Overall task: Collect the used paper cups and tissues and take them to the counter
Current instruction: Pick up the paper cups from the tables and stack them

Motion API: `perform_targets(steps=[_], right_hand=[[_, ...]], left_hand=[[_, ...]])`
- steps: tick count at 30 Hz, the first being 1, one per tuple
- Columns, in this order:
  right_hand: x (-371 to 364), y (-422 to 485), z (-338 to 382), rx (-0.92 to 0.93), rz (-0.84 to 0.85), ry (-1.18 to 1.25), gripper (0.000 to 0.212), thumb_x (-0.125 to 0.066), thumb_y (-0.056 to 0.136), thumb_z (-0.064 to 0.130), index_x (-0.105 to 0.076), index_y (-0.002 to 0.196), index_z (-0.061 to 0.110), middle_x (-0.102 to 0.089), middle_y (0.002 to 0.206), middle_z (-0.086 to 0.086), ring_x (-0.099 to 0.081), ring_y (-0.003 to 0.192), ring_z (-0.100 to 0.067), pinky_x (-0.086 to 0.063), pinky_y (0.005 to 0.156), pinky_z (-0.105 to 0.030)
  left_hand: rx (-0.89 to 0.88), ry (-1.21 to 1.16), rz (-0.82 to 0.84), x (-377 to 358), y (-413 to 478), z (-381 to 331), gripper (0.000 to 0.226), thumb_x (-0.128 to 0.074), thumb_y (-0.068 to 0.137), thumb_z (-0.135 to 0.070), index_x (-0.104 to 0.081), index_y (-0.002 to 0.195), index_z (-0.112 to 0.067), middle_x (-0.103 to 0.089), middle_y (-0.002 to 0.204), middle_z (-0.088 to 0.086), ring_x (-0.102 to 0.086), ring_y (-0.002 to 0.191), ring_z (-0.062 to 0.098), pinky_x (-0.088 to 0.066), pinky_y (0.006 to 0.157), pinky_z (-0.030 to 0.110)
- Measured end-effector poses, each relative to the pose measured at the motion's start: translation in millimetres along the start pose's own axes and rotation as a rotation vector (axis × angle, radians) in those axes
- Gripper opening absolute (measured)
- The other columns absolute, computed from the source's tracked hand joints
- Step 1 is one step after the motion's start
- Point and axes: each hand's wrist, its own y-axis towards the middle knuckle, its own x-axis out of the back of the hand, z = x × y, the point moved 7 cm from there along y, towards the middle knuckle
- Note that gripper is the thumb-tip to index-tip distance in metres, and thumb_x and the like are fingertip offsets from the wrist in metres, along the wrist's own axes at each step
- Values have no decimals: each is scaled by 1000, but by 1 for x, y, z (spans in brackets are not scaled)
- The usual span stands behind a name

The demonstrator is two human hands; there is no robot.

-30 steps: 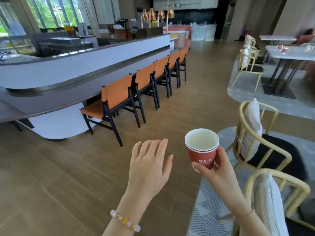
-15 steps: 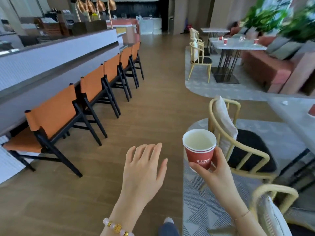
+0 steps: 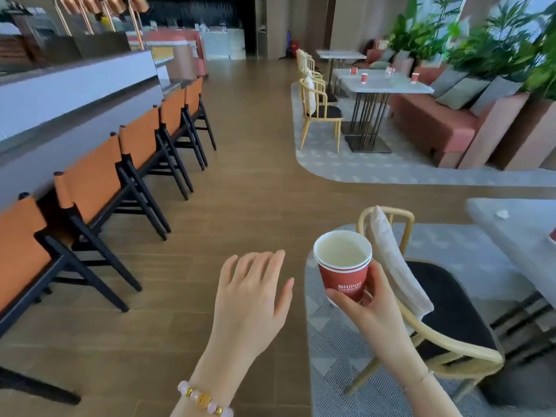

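Low in the centre-right of the frame, the right hand (image 3: 376,308) holds a red paper cup (image 3: 343,266) upright, thumb and fingers curled round its lower wall (two rims show at the top, one nested in the other). Just left of it the left hand (image 3: 249,299) hangs palm-down over the wooden floor (image 3: 240,176), fingers straight, slightly spread, holding nothing. The counter (image 3: 75,85) runs along the upper left behind orange chairs (image 3: 90,188). At the right edge a crumpled tissue (image 3: 501,214) lies on a grey table (image 3: 517,236).
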Motion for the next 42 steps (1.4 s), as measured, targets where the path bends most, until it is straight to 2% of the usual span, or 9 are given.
perform_targets(steps=[6, 10, 14, 18, 24, 30, 35, 42], right_hand=[[-11, 91, -21, -24, -85, -22, 63, -82, 70, 14, -50, 120, 34, -65, 113, 13, -61, 104, -1, -51, 86, -21], [-26, 161, -27, -8, -148, -39, 66, -81, 71, 11, -49, 124, 31, -64, 116, 10, -61, 104, -2, -50, 84, -17], [-40, 232, -25, 4, -237, -38, 63, -80, 72, 8, -49, 119, 35, -63, 114, 11, -61, 101, 3, -48, 80, -10], [-53, 294, -29, -9, -279, -35, 64, -79, 72, 6, -49, 126, 25, -63, 116, 9, -61, 102, 2, -49, 82, -12], [-59, 368, -45, -32, -321, -29, 65, -79, 72, 7, -47, 123, 32, -61, 114, 15, -59, 102, 7, -47, 78, -7], [-34, 451, -72, -51, -396, -20, 62, -79, 71, 2, -50, 122, 21, -63, 111, 9, -62, 96, 4, -48, 77, -10], [5, 539, -97, -51, -459, -32, 64, -80, 70, 5, -49, 124, 23, -62, 110, 12, -61, 94, 7, -46, 75, -5], [56, 645, -113, -52, -485, -49, 64, -80, 71, 9, -50, 125, 24, -64, 111, 11, -61, 98, 4, -47, 77, -8]], left_hand=[[-65, -33, 33, -61, 90, 38, 45, -39, 89, -39, -63, 117, -13, -69, 106, 1, -64, 100, 23, -48, 93, 44], [-131, -73, 17, -97, 158, 69, 45, -39, 90, -38, -63, 116, -12, -69, 105, 2, -64, 99, 23, -48, 92, 44], [-215, -114, 17, -126, 232, 100, 44, -39, 90, -38, -63, 116, -12, -69, 105, 1, -64, 99, 23, -48, 93, 43], [-268, -143, 19, -154, 290, 125, 44, -39, 90, -38, -63, 116, -13, -69, 105, 0, -64, 99, 22, -47, 93, 43], [-303, -164, 54, -199, 358, 148, 44, -39, 90, -38, -63, 116, -12, -69, 105, 1, -64, 99, 23, -48, 93, 43], [-331, -190, 84, -258, 437, 151, 45, -38, 90, -38, -63, 116, -11, -69, 106, 2, -64, 101, 24, -49, 90, 45], [-364, -196, 77, -314, 523, 137, 43, -41, 90, -36, -64, 116, -11, -69, 104, 2, -64, 99, 24, -48, 90, 46], [-425, -228, 96, -377, 636, 102, 43, -40, 90, -37, -62, 117, -13, -68, 106, 0, -63, 101, 22, -48, 92, 45]])
